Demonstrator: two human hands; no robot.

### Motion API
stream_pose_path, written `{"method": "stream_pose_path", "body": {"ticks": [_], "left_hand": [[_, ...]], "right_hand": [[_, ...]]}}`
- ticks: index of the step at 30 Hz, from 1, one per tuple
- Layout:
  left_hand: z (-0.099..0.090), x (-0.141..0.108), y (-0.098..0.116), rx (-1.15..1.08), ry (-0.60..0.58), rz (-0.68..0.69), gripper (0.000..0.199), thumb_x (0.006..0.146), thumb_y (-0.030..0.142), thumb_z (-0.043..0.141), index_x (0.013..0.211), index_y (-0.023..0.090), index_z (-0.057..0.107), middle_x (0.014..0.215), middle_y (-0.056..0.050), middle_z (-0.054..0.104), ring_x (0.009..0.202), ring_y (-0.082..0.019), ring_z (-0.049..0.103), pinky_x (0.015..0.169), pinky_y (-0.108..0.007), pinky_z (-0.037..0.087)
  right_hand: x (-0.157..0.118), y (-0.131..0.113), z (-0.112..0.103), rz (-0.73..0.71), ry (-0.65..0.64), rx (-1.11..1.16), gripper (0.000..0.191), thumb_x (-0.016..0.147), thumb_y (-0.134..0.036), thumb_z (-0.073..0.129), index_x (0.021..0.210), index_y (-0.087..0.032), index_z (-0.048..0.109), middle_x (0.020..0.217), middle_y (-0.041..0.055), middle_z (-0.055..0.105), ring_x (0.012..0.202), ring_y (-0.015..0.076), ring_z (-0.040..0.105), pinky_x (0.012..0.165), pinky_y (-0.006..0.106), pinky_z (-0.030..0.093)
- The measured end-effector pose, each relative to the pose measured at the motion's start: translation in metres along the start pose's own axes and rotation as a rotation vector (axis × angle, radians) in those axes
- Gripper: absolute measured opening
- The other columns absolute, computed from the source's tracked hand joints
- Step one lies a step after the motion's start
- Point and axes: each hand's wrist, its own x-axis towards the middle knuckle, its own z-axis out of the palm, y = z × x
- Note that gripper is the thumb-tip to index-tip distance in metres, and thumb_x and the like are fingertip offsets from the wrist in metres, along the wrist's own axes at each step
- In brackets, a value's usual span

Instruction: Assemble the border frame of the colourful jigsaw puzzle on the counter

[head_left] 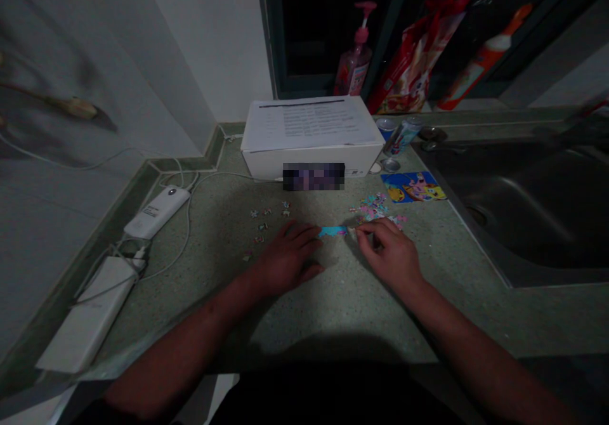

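A short joined strip of blue jigsaw puzzle (333, 230) lies on the counter between my hands. My left hand (291, 257) rests with its fingers spread, the fingertips at the strip's left end. At the other end, my right hand (389, 250) pinches a small puzzle piece (352, 230) between thumb and finger. Just beyond the right hand is a pile of loose puzzle pieces (373, 206), mostly pink and turquoise. Several single pieces (263, 227) are scattered past the left hand. A bright cartoon picture card (413, 187) lies at the back right.
Behind the strip stands a white box (311, 139) topped with printed paper. Power banks (157, 211) and cables are at the left. To the right is a metal sink (537, 209). Cans (403, 136) stand beside the box; a pump bottle (354, 63) is on the sill.
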Motion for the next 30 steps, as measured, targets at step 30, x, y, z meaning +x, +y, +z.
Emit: {"method": "stream_pose_path", "body": {"ticks": [30], "left_hand": [[-0.033, -0.01, -0.025, 0.031, 0.081, -0.403, 0.014, 0.103, 0.022, 0.059, 0.099, 0.022, 0.072, 0.1, -0.006, 0.072, 0.097, -0.024, 0.067, 0.086, -0.037, 0.053]], "right_hand": [[-0.008, -0.018, 0.005, -0.319, -0.109, 0.202, 0.01, 0.104, -0.022, 0.062, 0.106, -0.023, 0.071, 0.096, 0.0049, 0.077, 0.085, 0.0182, 0.076, 0.072, 0.03, 0.061]]}}
